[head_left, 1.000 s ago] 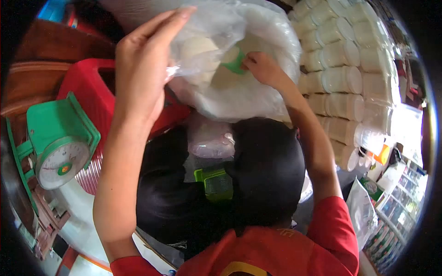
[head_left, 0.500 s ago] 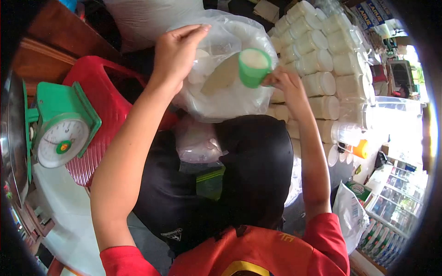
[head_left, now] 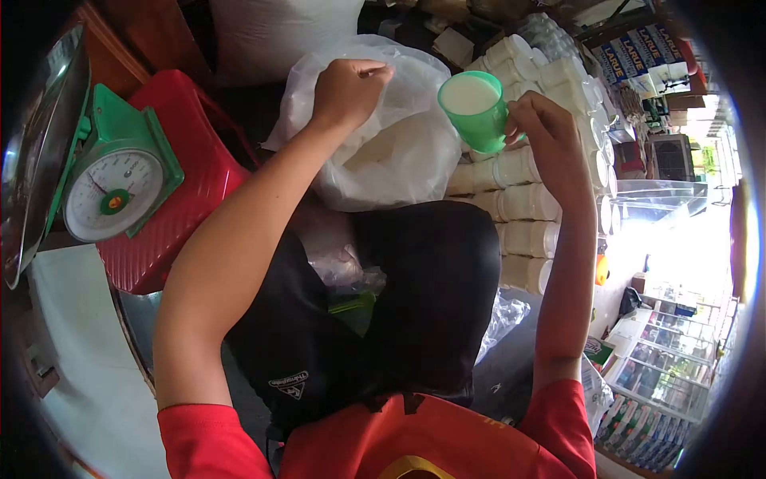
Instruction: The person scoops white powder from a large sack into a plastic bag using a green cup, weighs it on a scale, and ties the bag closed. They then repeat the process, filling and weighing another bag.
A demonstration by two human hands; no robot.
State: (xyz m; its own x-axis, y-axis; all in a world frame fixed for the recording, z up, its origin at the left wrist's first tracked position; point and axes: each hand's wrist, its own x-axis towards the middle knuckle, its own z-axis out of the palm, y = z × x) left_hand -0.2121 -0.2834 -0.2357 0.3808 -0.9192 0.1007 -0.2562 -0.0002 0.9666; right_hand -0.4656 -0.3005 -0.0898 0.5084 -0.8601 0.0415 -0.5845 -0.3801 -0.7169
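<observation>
My right hand [head_left: 552,136] grips the handle of a green plastic mug [head_left: 477,132], filled near the rim with something white, perhaps powder or grain. The mug is up beside a large translucent plastic bag [head_left: 399,180], which stands open beyond my knees and holds pale contents. Over the left side of that bag is my left hand [head_left: 349,94], its fingers curled together; what they hold, if anything, is hidden. Between my legs lies a smaller clear bag [head_left: 335,263] with a green strip below it.
Stacked white-lidded containers [head_left: 519,203] stand right of the bag. On the left, a green dial scale [head_left: 116,191] with a metal pan [head_left: 40,160] sits by a red plastic stool [head_left: 179,188]. A full white sack [head_left: 279,40] stands behind. Farther right is a glass display case [head_left: 670,339].
The filled mug has moved right, out from over the large bag toward the containers. My left hand has shifted slightly right and its fingers are more curled. The camera view has turned.
</observation>
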